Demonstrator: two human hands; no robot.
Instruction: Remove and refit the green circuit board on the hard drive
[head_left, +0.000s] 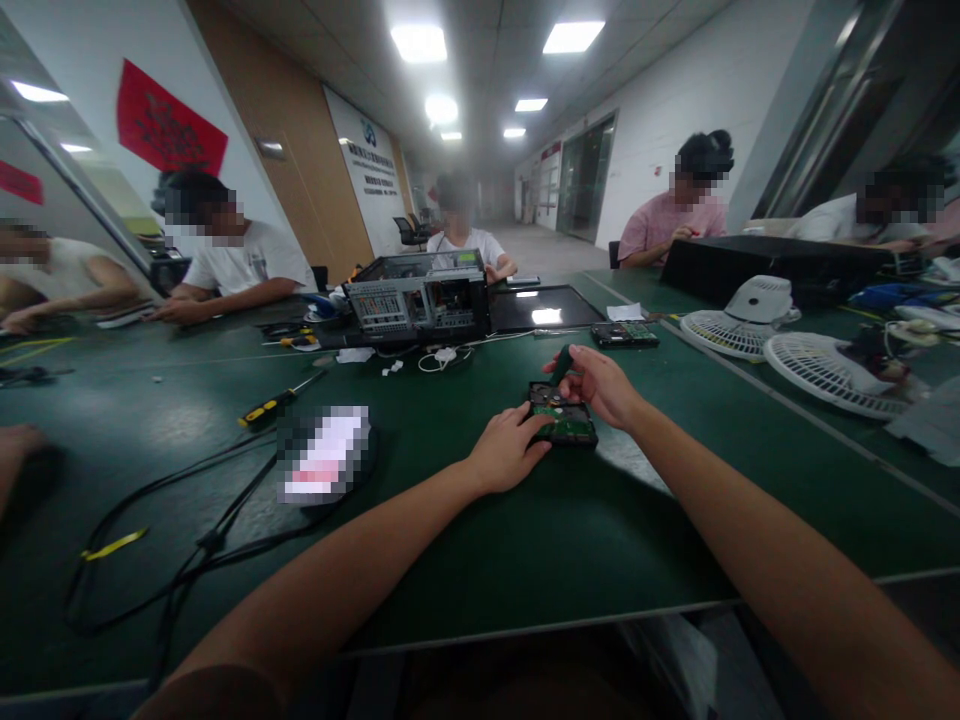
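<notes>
A hard drive point(573, 430) lies on the green table in front of me, its green circuit board facing up. My left hand point(504, 450) grips its near left side, with the thumb at the near edge and the fingers over the left edge. Above the drive's far part, my right hand point(606, 388) is closed around the dark green handle of a screwdriver point(561, 364). The handle stands tilted over the drive. Its tip is too small to make out, so I cannot tell whether it touches a screw.
An opened computer case point(420, 302) stands beyond my hands, beside a flat black panel point(546, 308). Another drive point(624, 334) lies farther back. A yellow-black screwdriver point(268, 408), a blurred phone point(327, 455) and black cables point(210, 542) are leftward; fan parts point(739, 325) rightward. Several people sit around.
</notes>
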